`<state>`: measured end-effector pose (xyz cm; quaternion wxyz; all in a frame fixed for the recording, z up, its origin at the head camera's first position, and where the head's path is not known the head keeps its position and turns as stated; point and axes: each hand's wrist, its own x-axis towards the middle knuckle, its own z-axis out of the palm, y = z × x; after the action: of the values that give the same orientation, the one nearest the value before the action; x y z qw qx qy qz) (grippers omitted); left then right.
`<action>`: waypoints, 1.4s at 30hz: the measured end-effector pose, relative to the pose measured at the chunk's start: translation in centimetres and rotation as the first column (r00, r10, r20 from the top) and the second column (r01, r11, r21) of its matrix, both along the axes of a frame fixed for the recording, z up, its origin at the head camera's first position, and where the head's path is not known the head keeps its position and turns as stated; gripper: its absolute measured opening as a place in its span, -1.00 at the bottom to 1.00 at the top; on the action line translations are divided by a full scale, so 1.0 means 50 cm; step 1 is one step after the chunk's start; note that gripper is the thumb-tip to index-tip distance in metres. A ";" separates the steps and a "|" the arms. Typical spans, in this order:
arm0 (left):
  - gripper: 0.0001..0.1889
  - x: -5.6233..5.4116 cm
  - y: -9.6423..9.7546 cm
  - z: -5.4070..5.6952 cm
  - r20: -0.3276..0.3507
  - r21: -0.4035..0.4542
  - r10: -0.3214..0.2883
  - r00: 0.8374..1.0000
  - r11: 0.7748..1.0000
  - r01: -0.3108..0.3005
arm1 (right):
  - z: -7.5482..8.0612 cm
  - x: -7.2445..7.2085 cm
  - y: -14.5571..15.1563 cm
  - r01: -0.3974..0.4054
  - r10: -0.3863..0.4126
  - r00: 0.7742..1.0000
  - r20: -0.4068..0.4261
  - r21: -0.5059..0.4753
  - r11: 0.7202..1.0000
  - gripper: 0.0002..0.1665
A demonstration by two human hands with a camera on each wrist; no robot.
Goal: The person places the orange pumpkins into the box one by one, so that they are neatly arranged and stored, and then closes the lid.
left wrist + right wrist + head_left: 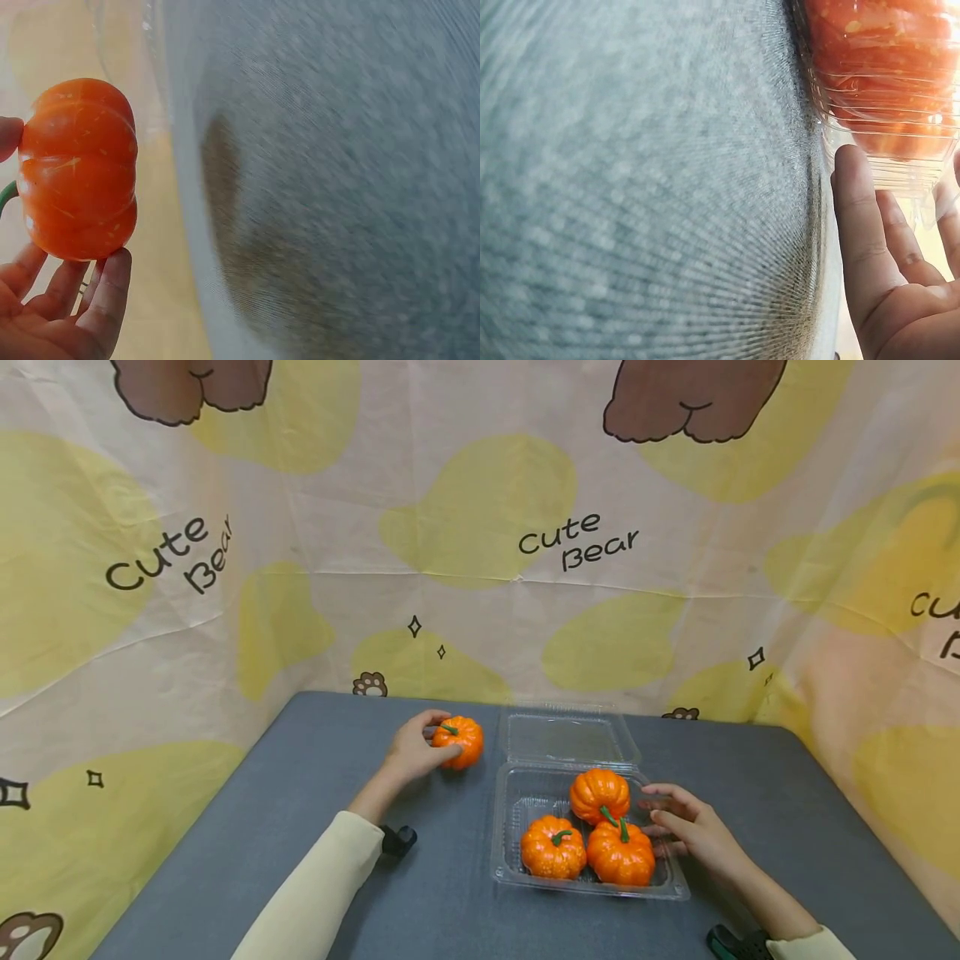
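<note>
The left hand's (417, 750) grip is clamped on 1 orange pumpkin (468, 739) over the bench (247, 827), left of a clear box (536, 795) holding 3 other pumpkins (553, 850). The right hand (697, 831) spreads its fingers apart at the box's right side.

Cream sleeves (313, 887), black wrist devices (398, 841), one partly green

Grey table (442, 877), clear plastic box (536, 793) resting on it, open lid (566, 737) seemingly flat toward the far edge
</note>
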<state>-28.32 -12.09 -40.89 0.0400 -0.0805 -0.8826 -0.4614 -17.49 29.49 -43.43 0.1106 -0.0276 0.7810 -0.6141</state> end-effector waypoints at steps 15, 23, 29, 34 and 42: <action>-0.41 0.050 0.062 0.055 -0.126 0.022 -0.112 0.986 0.993 0.116 | 0.002 0.001 0.000 -0.009 0.009 1.000 0.000 0.003 1.000 -0.48; -0.39 0.066 0.096 0.066 -0.145 0.014 -0.185 0.972 0.982 0.189 | 0.002 0.001 0.001 -0.013 0.013 1.000 -0.006 0.006 1.000 -0.47; -0.37 0.073 0.116 0.063 -0.159 -0.025 -0.240 0.958 0.971 0.239 | 0.002 0.001 0.000 -0.007 0.007 1.000 -0.002 0.020 1.000 -0.43; -0.39 0.081 0.133 0.061 -0.133 -0.036 -0.287 0.949 0.958 0.285 | 0.004 0.001 0.000 -0.010 0.010 1.000 -0.010 0.018 1.000 -0.44; -0.40 0.088 0.157 0.051 -0.123 -0.077 -0.342 0.932 0.939 0.334 | -0.001 0.003 -0.002 0.019 -0.020 1.000 0.006 0.023 1.000 -0.41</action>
<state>-23.91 -4.26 -38.33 0.0171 -0.2630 -0.8632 -0.4306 -17.34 29.37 -43.46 0.1074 -0.0167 0.7879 -0.6062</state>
